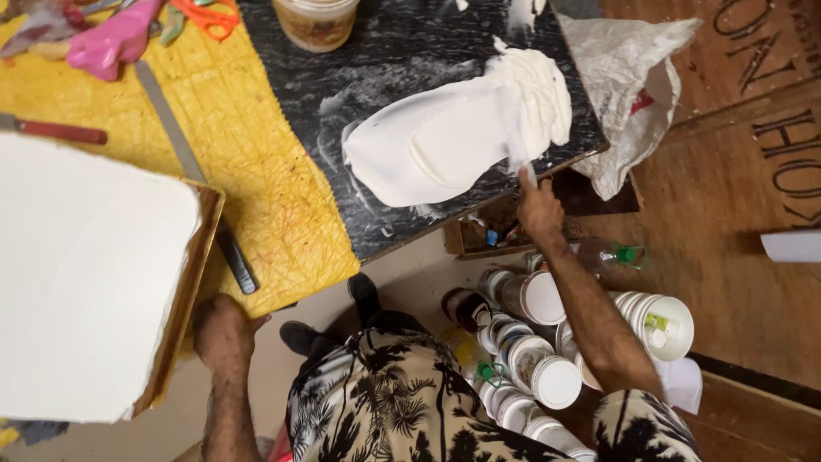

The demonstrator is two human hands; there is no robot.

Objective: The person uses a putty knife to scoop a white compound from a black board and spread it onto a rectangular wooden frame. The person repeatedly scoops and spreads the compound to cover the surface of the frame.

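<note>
Spreading across the black slab [410,68], a thick white paste [453,137] is lying in a broad smooth mound near the slab's right front corner. The right hand [540,214] is gripping a flat blade [520,158], itself coated white, and the blade's end is pressing into the paste's right flank. To work this well, I judge the blade should be kept at a low angle and drawn inward toward the slab's middle — the paste is already sitting close to the right and front edges, and an outward stroke could be pushing it over the lip.

The left hand [224,329] is clenched on the bottom corner of a white-coated board [85,274] in a brown frame, which is overlapping the yellow cloth [248,154]. A long metal ruler [171,120] is lying on that cloth, just beside the board's corner.

Open room is lying toward the slab's upper left, where only thin smears are showing; a plastic tub [316,21] is standing at the far edge. Below the slab's front edge, white-lidded jars [547,342] are crowding the floor near the right forearm — little clearance there. A crumpled plastic bag [629,85] is hanging off the right side.
</note>
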